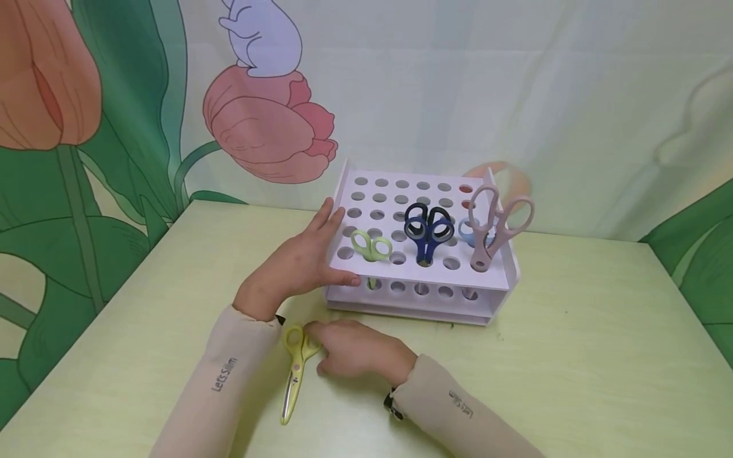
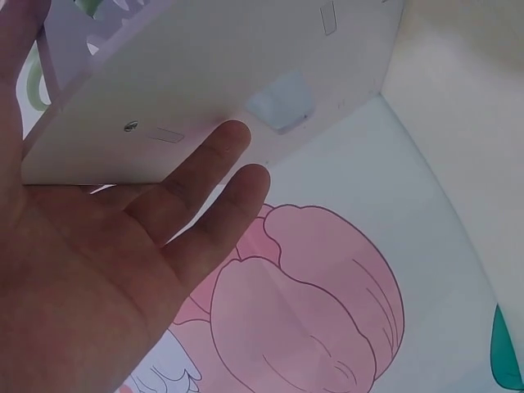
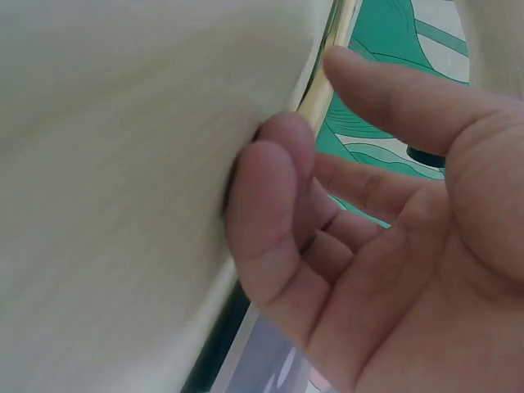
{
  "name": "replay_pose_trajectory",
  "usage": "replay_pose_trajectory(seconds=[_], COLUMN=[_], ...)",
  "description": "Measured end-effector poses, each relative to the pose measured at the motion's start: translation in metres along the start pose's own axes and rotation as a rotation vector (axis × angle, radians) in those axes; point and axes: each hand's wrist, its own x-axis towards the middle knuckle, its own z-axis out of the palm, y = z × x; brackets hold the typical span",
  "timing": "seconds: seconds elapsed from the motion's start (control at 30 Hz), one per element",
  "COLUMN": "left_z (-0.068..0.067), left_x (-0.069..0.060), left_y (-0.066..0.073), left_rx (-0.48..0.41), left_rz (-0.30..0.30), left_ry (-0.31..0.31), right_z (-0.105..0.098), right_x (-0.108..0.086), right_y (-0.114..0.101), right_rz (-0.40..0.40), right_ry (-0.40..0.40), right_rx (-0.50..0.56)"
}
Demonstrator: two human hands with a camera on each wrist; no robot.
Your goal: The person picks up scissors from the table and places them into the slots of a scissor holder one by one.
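A white rack point(image 1: 378, 270) with rows of round holes stands on the table. My left hand point(image 1: 298, 264) rests on its left side, thumb at the front edge; in the left wrist view, straight fingers point(image 2: 221, 160) touch the side panel point(image 2: 205, 74). Yellow scissors point(image 1: 296, 369) lie in front of the rack, blades toward me. My right hand point(image 1: 355, 348) touches their right handle loop. In the right wrist view, the thumb point(image 3: 385, 90) stands apart from the bent fingers point(image 3: 266, 213). Small green scissors point(image 1: 372, 247) stand upright in the rack near the left hand.
Dark blue scissors point(image 1: 425, 238) stand upright in the rack's front middle, with a black pair point(image 1: 439, 213) behind. Pink scissors point(image 1: 487, 248) stand at the front right, light blue handles point(image 1: 466, 232) partly behind them. A printed curtain point(image 1: 401, 76) hangs behind the table point(image 1: 595, 356).
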Motion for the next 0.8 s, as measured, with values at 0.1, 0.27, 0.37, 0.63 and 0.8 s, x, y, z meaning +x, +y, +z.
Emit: replay_pose_trajectory(seconds=[0.1,0.27,0.37,0.63,0.8], left_z=[-0.001,-0.001,0.000,0.000,0.001], left_x=[0.000,0.000,0.001,0.001,0.000], left_y=[0.000,0.000,-0.001,-0.002,-0.002], left_rx=[0.001,-0.004,-0.010,-0.005,-0.002], left_rz=[0.001,-0.006,-0.006,0.002,0.011], left_ry=[0.000,-0.003,0.001,0.003,0.016], right_z=[0.000,0.000,-0.003,-0.012,-0.021], right_x=[-0.002,-0.006,-0.006,-0.008,-0.012], right_y=[-0.001,0.000,0.005,0.027,0.030], right_rz=[0.027,0.027,-0.007,-0.122,-0.118], right_ry=[0.019,0.037,0.035,-0.039,-0.108], right_rx=[-0.030,-0.050,-0.042,0.231,0.485])
